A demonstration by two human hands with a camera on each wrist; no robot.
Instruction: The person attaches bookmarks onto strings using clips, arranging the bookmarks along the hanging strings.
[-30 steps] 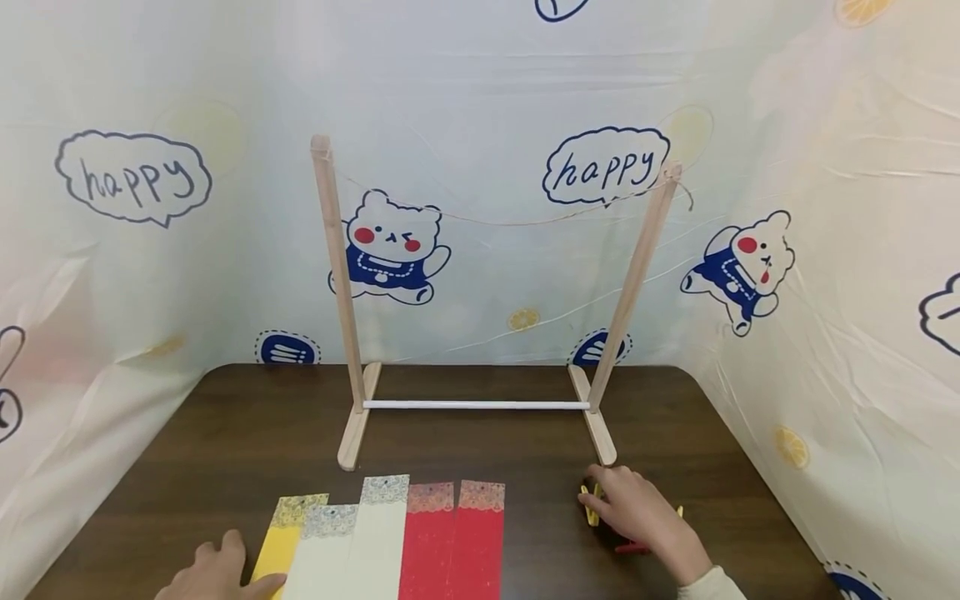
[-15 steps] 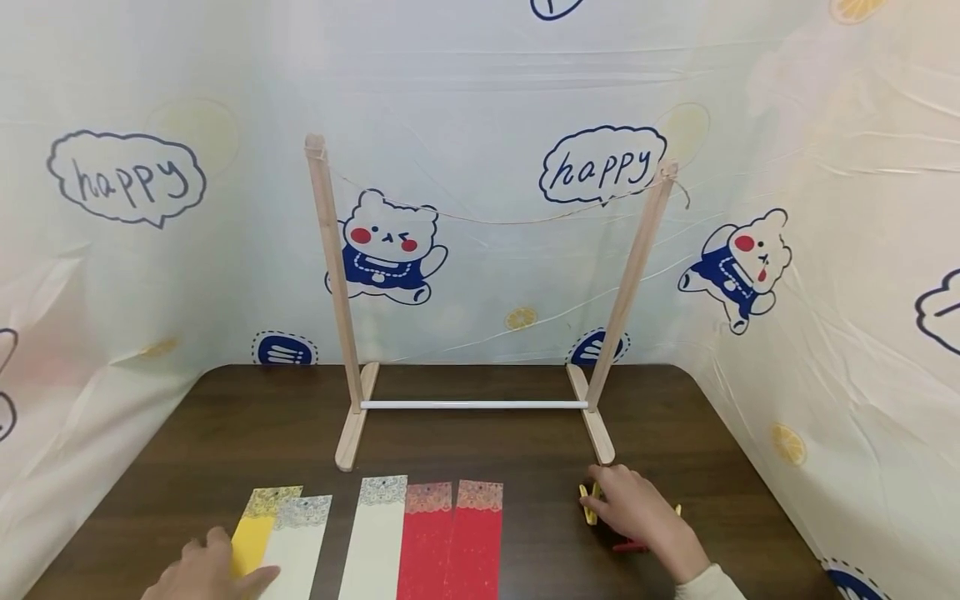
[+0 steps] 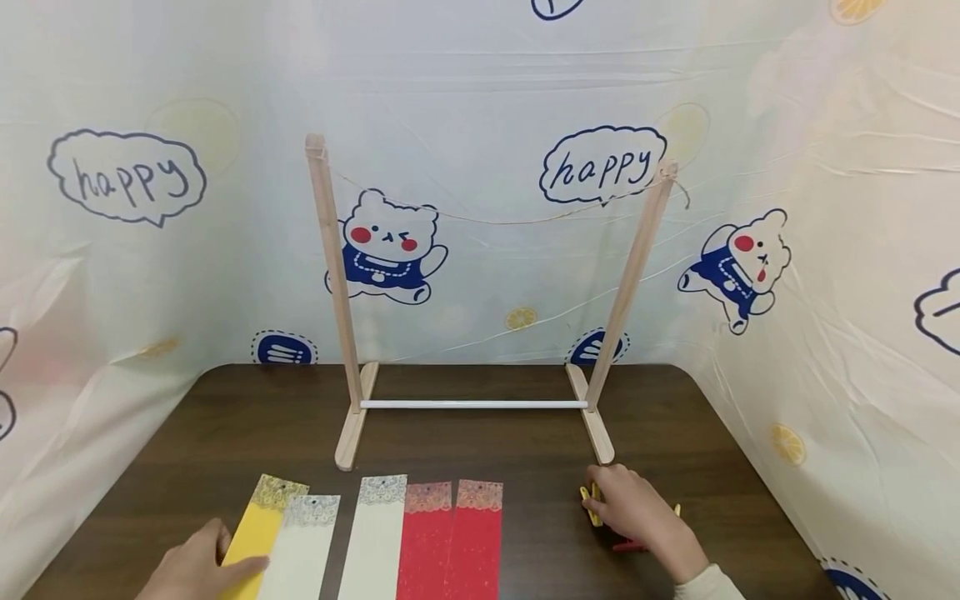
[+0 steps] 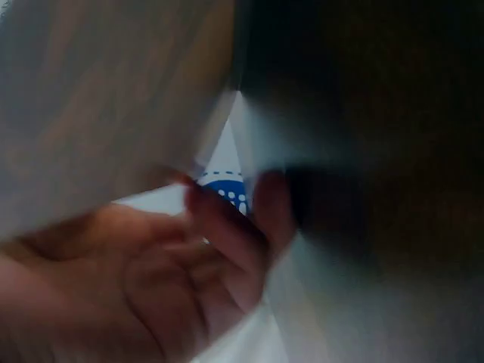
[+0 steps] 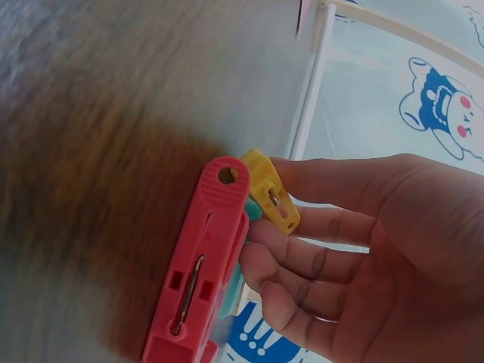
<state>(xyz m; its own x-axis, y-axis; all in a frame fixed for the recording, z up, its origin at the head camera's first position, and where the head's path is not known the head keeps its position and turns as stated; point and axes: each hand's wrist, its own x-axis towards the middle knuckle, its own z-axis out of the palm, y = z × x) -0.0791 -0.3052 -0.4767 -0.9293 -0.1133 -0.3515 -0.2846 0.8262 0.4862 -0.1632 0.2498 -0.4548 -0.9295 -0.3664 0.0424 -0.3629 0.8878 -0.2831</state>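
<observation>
At the front left in the head view, my left hand [image 3: 197, 565] pinches a yellow bookmark-like card [image 3: 258, 533], its thumb across the front. A white card [image 3: 303, 533] lies right beside it, close to the thumb tip. The left wrist view is blurred. My right hand [image 3: 630, 508], on the right of the table, pinches a yellow clothespin [image 5: 271, 193] between thumb and forefinger. A red clothespin [image 5: 198, 265] lies close by in the right wrist view, and a teal clip [image 5: 233, 291] is partly hidden behind it.
Another white card [image 3: 373, 533] and two red cards [image 3: 425, 537] lie at the front middle of the dark table [image 3: 465, 442]. Behind them stands a wooden frame [image 3: 336, 267] with a white rod [image 3: 474, 405] and a sagging string [image 3: 502, 222]. Printed cloth [image 3: 480, 108] surrounds the table.
My left hand has moved left, and the yellow card and one white card have shifted left, leaving a gap to the other cards. Lately the yellow card rose slightly. The right hand stays about still.
</observation>
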